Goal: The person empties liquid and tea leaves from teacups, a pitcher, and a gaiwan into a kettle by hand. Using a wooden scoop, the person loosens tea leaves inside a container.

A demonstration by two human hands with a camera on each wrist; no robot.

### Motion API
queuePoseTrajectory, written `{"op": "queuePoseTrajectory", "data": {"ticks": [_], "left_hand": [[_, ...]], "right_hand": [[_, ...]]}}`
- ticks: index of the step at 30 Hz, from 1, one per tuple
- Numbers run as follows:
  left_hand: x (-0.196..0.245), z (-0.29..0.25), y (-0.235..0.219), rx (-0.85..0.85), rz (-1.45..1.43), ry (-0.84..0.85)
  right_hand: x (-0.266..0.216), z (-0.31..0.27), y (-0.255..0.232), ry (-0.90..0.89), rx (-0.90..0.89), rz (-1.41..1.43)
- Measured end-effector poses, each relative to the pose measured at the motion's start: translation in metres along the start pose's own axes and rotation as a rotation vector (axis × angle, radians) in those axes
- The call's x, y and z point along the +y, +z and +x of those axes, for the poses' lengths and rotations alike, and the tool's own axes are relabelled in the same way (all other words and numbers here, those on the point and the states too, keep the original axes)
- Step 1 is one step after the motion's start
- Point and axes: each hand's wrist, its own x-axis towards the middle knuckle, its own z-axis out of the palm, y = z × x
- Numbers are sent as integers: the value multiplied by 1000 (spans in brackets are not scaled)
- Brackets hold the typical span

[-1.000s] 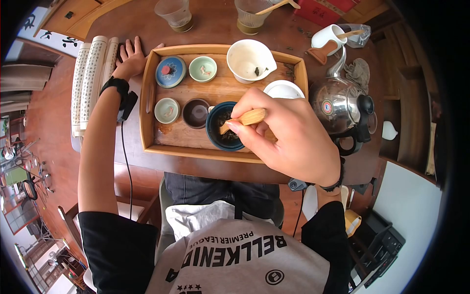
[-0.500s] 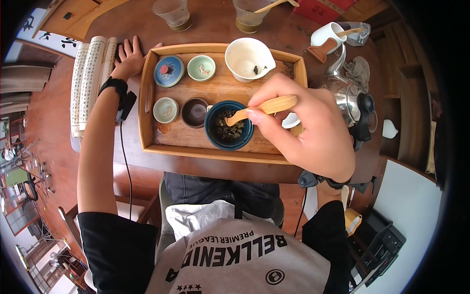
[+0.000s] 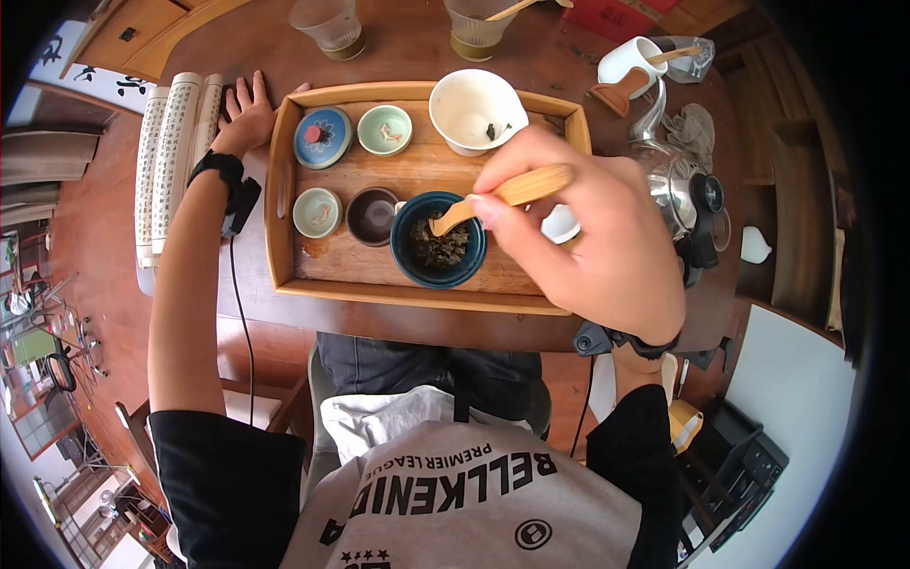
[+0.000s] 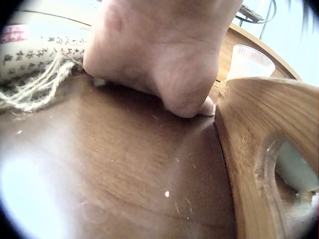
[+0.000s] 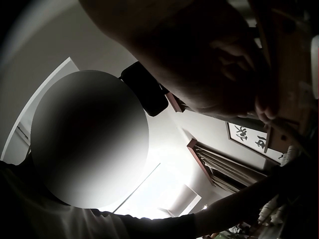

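Observation:
In the head view the right hand pinches a wooden scoop, its tip inside the dark blue bowl over dark dried leaves. The left hand rests on the table with fingers spread, between the bamboo scrolls and the left end of the wooden tray; the left wrist view shows this hand beside the tray's wall. Also on the tray are a white pouring bowl with a few leaves, a blue lid, two pale green cups and a brown cup.
A steel kettle stands right of the tray, partly behind the right hand. Two ribbed glasses stand beyond the tray, with a white container and a red box at the back right. A small white vessel is partly hidden.
The right hand has moved right and tilted back, drawing the scoop's tip up from the leaves toward the bowl's far side; more of the bowl's inside shows. The left hand stays in place.

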Motion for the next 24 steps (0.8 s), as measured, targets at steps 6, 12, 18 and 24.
{"op": "queuePoseTrajectory", "data": {"ticks": [6,12,18,24], "left_hand": [[1,-1,-2,-1,-14,-4],[5,-4,-2,15,-38,-17],[0,-1,0,19,-43,3],[-1,-2,0,15,-36,12]], "right_hand": [[-6,-5,-9,52,-11,-54],[0,-4,2,6,-31,-94],[0,-3,6,30,-26,-111],[-7,-8,-7,33,-14,-56]]}}
